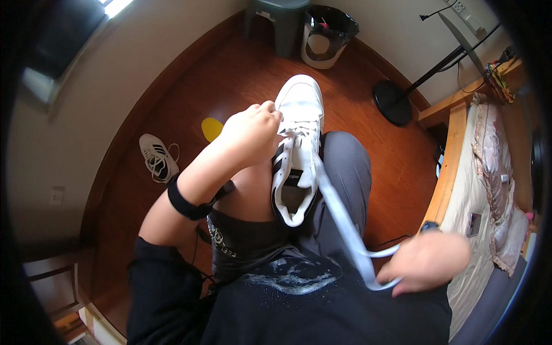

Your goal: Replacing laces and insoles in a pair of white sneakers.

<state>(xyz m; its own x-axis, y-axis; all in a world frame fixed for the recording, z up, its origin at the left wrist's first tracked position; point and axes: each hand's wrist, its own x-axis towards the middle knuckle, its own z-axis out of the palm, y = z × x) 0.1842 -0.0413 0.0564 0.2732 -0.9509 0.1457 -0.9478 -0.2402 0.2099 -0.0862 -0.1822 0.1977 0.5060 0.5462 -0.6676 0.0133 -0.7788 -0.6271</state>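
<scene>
A white Adidas sneaker with black side stripes [300,101] lies across my lap between the knees, its toe pointing away from me. The laces are threaded only near the toe, and the upper eyelets are bare. My left hand [254,133] is closed at the shoe's left side beside the lacing, with its fingertips partly hidden. Off to the lower right, my right hand [427,263] is blurred and pinches a white shoelace [345,220]. That lace stretches from the sneaker's right side and loops at the fingers.
A second white sneaker [157,157] with loose laces is on the wooden floor [241,77], left of a yellow disc [211,129]. Farther off are a stool [278,26], a lined trash bin [323,47] and a round stand base [391,102]. A bed [457,189] borders the right.
</scene>
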